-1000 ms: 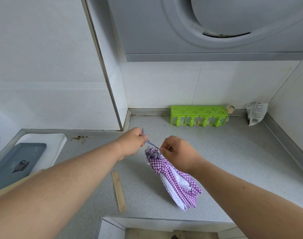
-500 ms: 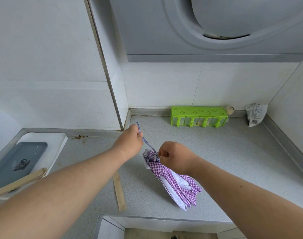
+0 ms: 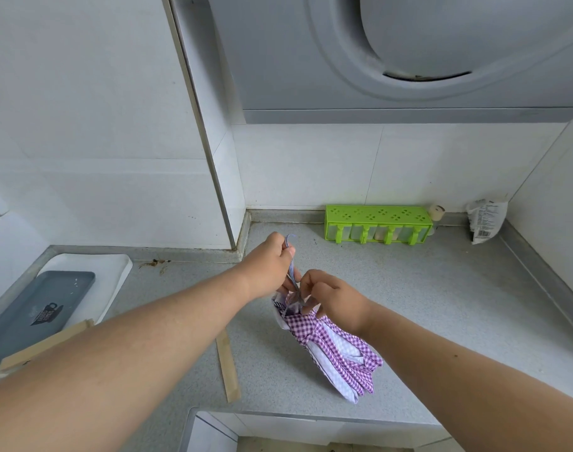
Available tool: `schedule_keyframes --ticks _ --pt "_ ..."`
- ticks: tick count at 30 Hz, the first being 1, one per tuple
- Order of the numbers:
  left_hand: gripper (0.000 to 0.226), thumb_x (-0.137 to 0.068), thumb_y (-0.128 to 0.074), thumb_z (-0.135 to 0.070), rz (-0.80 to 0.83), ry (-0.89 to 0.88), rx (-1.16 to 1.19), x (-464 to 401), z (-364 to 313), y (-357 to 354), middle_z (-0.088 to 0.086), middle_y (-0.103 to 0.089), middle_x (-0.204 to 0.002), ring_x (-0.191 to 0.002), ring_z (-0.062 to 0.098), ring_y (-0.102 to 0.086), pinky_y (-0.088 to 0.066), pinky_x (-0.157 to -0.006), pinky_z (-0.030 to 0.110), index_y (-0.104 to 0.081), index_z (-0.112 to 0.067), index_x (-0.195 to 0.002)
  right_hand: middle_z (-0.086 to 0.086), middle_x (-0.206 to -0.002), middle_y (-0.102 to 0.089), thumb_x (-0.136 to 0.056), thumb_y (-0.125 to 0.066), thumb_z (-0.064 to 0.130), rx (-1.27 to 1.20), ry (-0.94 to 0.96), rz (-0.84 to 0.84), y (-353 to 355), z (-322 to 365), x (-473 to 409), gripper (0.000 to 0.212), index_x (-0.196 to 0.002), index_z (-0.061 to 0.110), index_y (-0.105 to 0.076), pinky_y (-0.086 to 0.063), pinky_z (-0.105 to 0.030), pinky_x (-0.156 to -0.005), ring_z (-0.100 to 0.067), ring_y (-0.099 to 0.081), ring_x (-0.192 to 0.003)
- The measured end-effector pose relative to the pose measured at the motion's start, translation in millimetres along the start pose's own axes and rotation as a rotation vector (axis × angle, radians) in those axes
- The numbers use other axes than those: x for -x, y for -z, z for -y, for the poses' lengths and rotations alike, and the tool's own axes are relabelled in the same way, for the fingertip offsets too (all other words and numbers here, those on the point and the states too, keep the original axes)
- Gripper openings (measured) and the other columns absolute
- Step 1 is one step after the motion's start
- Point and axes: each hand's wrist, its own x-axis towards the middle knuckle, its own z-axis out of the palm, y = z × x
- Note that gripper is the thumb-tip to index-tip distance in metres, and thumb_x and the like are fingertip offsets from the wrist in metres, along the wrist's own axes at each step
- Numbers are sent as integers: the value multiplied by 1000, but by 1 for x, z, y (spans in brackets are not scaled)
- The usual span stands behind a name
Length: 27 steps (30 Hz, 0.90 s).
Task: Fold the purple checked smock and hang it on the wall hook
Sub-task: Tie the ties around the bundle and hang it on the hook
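Note:
The purple checked smock [image 3: 334, 350] is gathered into a narrow folded bundle, white lining showing between the checked layers, and hangs down over the grey counter [image 3: 425, 308]. A thin blue-purple strap [image 3: 291, 256] runs up from its top end. My left hand [image 3: 272, 265] pinches this strap, whose tip curls above the fingers. My right hand [image 3: 330, 298] grips the bundle's top end where the strap comes out. No wall hook is in view.
A green slotted rack [image 3: 376, 223] and a white printed packet [image 3: 485, 220] stand at the back of the counter. A wooden strip [image 3: 228, 367] lies near the front edge. At the left sits a grey tray [image 3: 34, 311] on a white board [image 3: 112, 272]. A grey hood [image 3: 409, 60] overhangs.
My left hand drew the strap up and away, then came back beside my right hand. The right hand shifted its fingers on the bundle's top. The bundle stayed in place.

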Motion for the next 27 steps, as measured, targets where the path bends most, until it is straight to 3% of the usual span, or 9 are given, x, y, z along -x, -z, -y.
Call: schedule_keyframes --ticks 3,6,9,13,17,22,24,27 --pt "17 -115 -36 -29 -2 -2 73 0 -3 2 12 -77 -93 -79 29 -80 -67 -82 48 -42 -16 -106 5 -101 -74 -87 -49 16 77 -3 -39 2 -3 -4 18 -99 28 -56 -57 -51 -82 -27 -72 -93" --pt "17 -115 -36 -29 -2 10 90 1 -4 3 14 -76 -93 -81 31 -79 -67 -80 46 -43 -14 -109 13 -97 -73 -95 -64 18 213 22 -12 3 -5 -5 21 -104 37 -59 -55 -28 -76 -2 -70 -84" --pt "20 -115 -37 -28 4 29 104 3 -6 1 14 -74 -91 -86 37 -78 -67 -79 45 -44 -9 -117 15 -85 -74 -98 -59 16 320 -4 7 2 -6 -7 22 -100 35 -69 -40 -12 -63 7 -62 -71" --pt "21 -115 -38 -28 5 46 113 3 -9 -2 12 -73 -89 -86 39 -78 -66 -81 48 -44 -9 -118 16 -93 -70 -98 -61 18 380 3 10 1 -5 -7 16 -102 30 -71 -37 -14 -62 5 -56 -73" --pt "20 -115 -39 -30 56 92 127 -1 -5 -4 9 -67 -91 -75 25 -73 -66 -84 46 -47 -12 -119 13 -95 -74 -99 -59 16 340 2 -52 3 -8 -9 19 -100 29 -72 -39 -14 -60 3 -56 -66" --pt "30 -107 -52 -46 230 96 -152 -2 3 -3 10 -70 -122 -105 24 -70 -58 -99 44 -62 -21 -119 9 -88 -74 -99 -59 15 289 28 -128 8 -8 -8 22 -90 32 -70 -46 -20 -64 -2 -60 -70" --pt "28 -102 -60 -45 278 83 -199 -3 5 -5 12 -71 -121 -102 21 -65 -56 -94 41 -66 -20 -112 8 -86 -74 -99 -60 17 281 36 -141 10 -6 -7 20 -90 31 -70 -49 -25 -66 -7 -63 -72" --pt "26 -97 -70 -44 304 30 -258 -4 3 -4 1 -69 -103 -92 14 -60 -48 -81 33 -69 -19 -104 8 -82 -74 -100 -62 23 258 38 -154 14 -5 -5 15 -91 29 -72 -49 -27 -64 -6 -61 -68"
